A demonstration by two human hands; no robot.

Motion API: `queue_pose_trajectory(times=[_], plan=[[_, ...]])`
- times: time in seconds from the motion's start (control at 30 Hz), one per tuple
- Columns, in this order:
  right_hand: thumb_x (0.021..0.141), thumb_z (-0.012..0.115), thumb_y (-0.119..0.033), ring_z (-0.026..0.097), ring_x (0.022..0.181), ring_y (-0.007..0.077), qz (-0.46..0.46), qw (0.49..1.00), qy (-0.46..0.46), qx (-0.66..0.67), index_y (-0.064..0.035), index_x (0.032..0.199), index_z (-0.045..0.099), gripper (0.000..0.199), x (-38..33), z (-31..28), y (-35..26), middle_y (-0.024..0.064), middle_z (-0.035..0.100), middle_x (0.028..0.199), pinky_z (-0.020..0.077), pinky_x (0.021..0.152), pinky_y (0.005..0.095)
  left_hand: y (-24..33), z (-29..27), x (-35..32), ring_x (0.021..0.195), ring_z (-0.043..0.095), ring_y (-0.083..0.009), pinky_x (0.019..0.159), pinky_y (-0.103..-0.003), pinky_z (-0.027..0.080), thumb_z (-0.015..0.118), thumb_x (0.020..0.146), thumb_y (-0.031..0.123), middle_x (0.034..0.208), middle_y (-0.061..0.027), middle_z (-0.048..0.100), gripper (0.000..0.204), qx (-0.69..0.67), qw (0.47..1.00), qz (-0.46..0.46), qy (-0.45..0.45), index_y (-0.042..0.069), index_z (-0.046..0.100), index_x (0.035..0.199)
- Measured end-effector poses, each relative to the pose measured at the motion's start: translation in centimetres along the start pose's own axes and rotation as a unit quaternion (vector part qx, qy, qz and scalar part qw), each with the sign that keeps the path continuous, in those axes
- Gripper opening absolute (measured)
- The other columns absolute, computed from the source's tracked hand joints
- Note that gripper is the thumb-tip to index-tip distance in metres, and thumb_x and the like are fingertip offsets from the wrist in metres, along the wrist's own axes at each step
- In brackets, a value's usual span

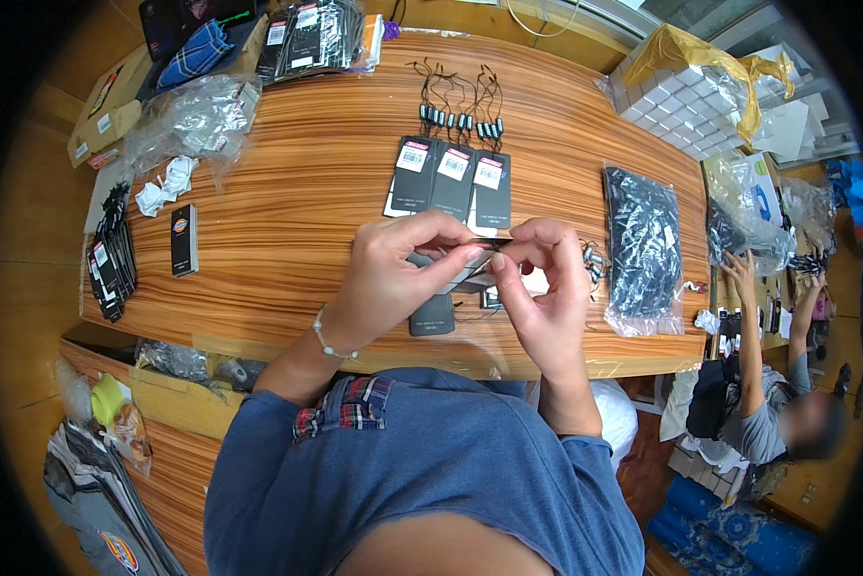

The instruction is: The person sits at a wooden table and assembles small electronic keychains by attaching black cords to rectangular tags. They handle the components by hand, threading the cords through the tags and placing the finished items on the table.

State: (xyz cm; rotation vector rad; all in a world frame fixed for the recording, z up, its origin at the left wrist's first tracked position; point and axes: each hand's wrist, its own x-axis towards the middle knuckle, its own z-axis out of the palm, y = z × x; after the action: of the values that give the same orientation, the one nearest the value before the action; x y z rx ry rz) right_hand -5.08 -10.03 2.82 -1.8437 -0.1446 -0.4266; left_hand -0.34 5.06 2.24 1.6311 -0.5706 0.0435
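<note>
The left hand [393,274] and the right hand [551,288] are meeting above the near edge of the wood-grained surface [307,173], each pinching a thin dark piece [490,241] between thumb and fingers. It is spanning the gap between them; the fingers are hiding most of it, so its exact kind is not clear. Just beyond the hands, three black hang tags [454,178] with white stickers are lying side by side, their black strings [458,91] fanning away toward the far side. Another black tag [432,317] is lying close to the left hand, on the near side. Beside the right hand, some small cord pieces [594,259] are resting in a loose cluster, and farther right a clear plastic bag of black cords [643,245] is lying flat.

On the left, a narrow black tag stack [184,240] is sitting alone, between crumpled white paper [166,186] and a heap of black stringed tags [112,259]. Wrapped white boxes [670,110] are standing at the far right corner. To the right, a co-worker [760,422] is stretching both arms over a neighbouring cluttered workplace.
</note>
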Motion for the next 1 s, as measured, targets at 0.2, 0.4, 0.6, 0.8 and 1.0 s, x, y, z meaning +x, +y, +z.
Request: queue_pose_trajectory(times=[0.2,0.4,0.6,0.8,1.0], plan=[[0.076,0.058,0.006,0.052,0.059,0.0072,0.024,1.0,-0.006,0.016,-0.0017,0.097,0.048,0.025,0.1,-0.5,0.6,0.0047,0.058,0.067,0.04,0.055,0.0213,0.2,0.0,0.3,0.065,0.062,-0.0128,0.056,-0.023,0.05,0.066,0.074,0.001,0.077,-0.0061,0.065,0.009,0.031,0.998,0.03,-0.047,0.002,0.064,0.082],[0.077,0.056,0.007,0.047,0.062,0.0053,0.062,0.996,-0.006,0.065,-0.0011,0.097,0.048,0.023,0.2,-0.7,0.9,0.0012,0.054,0.068,0.0369,0.059,0.02,0.1,0.1,0.5,0.07,0.061,-0.0202,0.06,-0.028,0.05,0.067,0.072,0.007,0.077,-0.0074,0.063,0.012,0.147,0.978,0.136,-0.054,0.004,0.064,0.084],[0.079,0.053,0.007,0.052,0.069,0.0057,0.083,0.987,-0.01,0.14,-0.0007,0.099,0.046,0.023,0.3,-0.5,1.0,0.0021,0.055,0.074,0.0393,0.063,0.0198,0.4,0.2,0.8,0.069,0.061,-0.0201,0.058,-0.029,0.049,0.067,0.072,0.008,0.076,-0.0063,0.062,0.011,0.184,0.969,0.158,-0.055,0.005,0.063,0.082],[0.08,0.052,0.007,0.054,0.071,0.0072,0.101,0.976,-0.025,0.193,-0.0007,0.101,0.044,0.023,0.3,-0.5,1.5,0.0037,0.056,0.076,0.0423,0.066,0.0206,0.3,0.0,0.8,0.068,0.061,-0.0202,0.058,-0.03,0.049,0.066,0.073,0.009,0.076,-0.0059,0.062,0.01,0.204,0.962,0.17,-0.062,0.005,0.064,0.082],[0.081,0.051,0.007,0.054,0.071,0.0072,0.121,0.958,-0.051,0.255,-0.0015,0.104,0.041,0.026,0.4,-0.8,1.7,0.004,0.057,0.074,0.0421,0.065,0.0195,0.3,-0.2,0.8,0.07,0.062,-0.0204,0.06,-0.029,0.05,0.066,0.073,0.009,0.077,-0.0062,0.063,0.01,0.179,0.971,0.143,-0.069,0.006,0.065,0.083]])
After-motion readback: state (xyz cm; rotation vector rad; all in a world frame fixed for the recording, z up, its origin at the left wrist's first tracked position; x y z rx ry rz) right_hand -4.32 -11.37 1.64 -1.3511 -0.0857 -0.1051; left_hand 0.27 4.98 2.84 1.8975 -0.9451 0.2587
